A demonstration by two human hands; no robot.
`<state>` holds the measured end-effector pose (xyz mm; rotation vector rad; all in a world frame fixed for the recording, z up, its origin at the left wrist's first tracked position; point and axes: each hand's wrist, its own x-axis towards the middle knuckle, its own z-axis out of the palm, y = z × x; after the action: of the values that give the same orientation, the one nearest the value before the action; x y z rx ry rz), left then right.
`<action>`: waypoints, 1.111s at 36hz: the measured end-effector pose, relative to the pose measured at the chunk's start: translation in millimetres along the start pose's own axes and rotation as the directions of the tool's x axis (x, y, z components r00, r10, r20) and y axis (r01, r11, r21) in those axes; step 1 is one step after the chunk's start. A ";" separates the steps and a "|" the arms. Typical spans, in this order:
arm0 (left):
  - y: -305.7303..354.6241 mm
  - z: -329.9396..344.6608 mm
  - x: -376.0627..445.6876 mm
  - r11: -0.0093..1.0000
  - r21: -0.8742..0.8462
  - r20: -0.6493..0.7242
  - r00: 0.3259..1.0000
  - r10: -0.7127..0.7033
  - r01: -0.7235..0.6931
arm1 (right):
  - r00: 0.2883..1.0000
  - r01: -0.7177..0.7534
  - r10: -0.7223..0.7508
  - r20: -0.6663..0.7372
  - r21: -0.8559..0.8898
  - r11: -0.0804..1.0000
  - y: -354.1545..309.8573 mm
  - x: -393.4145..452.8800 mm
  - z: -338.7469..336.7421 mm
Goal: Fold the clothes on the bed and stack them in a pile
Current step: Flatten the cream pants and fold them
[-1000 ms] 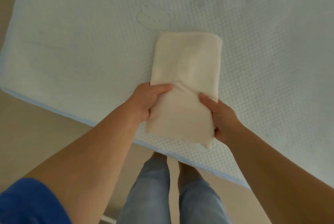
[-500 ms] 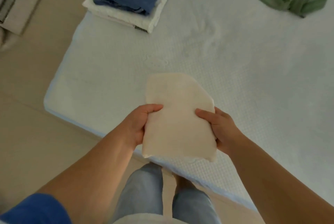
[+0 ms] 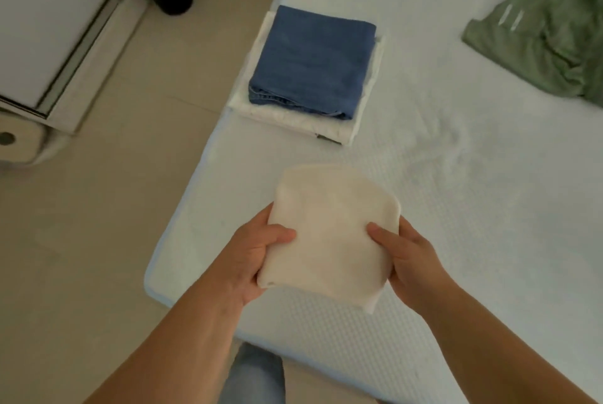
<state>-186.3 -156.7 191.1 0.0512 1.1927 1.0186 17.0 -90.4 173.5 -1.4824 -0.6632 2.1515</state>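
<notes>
Clamped by thumb-on-top grips of left hand [image 3: 257,252] and right hand [image 3: 406,255]: folded cream garment [image 3: 329,237], raised over bed [image 3: 473,195] corner, path clear to blue-on-white pile [image 3: 310,67] beyond; crumpled green garment [image 3: 548,44] far right.

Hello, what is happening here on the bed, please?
A person is folding laundry. Both hands, left hand and right hand, hold a folded cream cloth above the mattress. A pile with folded blue jeans on a folded white garment waits ahead. A crumpled green garment is not yet folded.
</notes>
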 end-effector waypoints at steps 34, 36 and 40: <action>194.8 -45.6 281.5 0.878 0.412 -0.164 0.928 0.334 -0.243 | 0.779 0.121 -0.431 -0.455 -0.566 0.816 -106.3 284.3 96.9; 195.0 -44.9 280.0 0.825 0.477 -0.184 0.883 0.431 -0.303 | 0.754 0.137 -0.516 -0.407 -0.671 0.729 -106.8 282.7 100.2; 195.5 -50.6 276.8 0.692 0.637 -0.197 0.796 0.572 -0.340 | 0.743 0.135 -0.598 -0.302 -0.806 0.576 -110.6 280.0 107.1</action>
<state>-347.2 119.6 67.8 0.7048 1.8939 1.0972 -165.8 150.6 70.1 -1.9779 -1.5920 0.9918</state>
